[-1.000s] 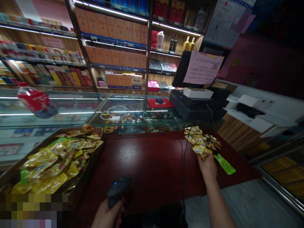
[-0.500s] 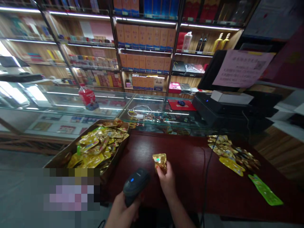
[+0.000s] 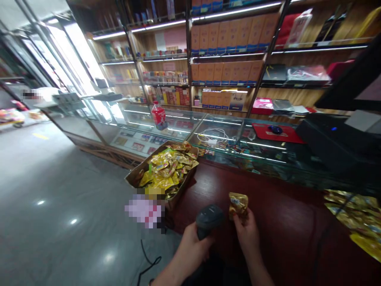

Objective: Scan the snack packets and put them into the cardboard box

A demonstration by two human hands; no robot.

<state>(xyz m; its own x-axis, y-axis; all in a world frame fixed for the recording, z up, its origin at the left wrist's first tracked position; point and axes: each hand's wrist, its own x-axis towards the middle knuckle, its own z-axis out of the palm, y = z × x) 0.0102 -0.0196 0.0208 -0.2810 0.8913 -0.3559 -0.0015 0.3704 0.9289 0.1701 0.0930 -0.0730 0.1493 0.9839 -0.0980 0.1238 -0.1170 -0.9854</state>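
My left hand [image 3: 193, 248] is wrapped round the handle of a dark barcode scanner [image 3: 210, 216], its head tilted toward the right. Between the thumb and fingers of my right hand [image 3: 247, 228] is a small shiny gold snack packet [image 3: 238, 203], held just to the right of the scanner over the dark red table [image 3: 285, 226]. An open cardboard box [image 3: 185, 190] heaped with gold and yellow packets [image 3: 166, 167] stands at the table's left end. More gold and yellow packets [image 3: 357, 218] lie in a pile at the right.
Behind the table runs a glass counter [image 3: 178, 115] bearing a red-labelled bottle [image 3: 158, 116], a white cable [image 3: 212, 135] and a mouse [image 3: 275, 129] on a red mat. A black register [image 3: 333, 143] stands at right. A black cord [image 3: 149, 262] hangs at lower left. A person [image 3: 35, 95] is far left.
My view has swung left, so the box and both hands appear farther right. The blue light on the scanner no longer shows. Both hands keep hold of the scanner and packet.
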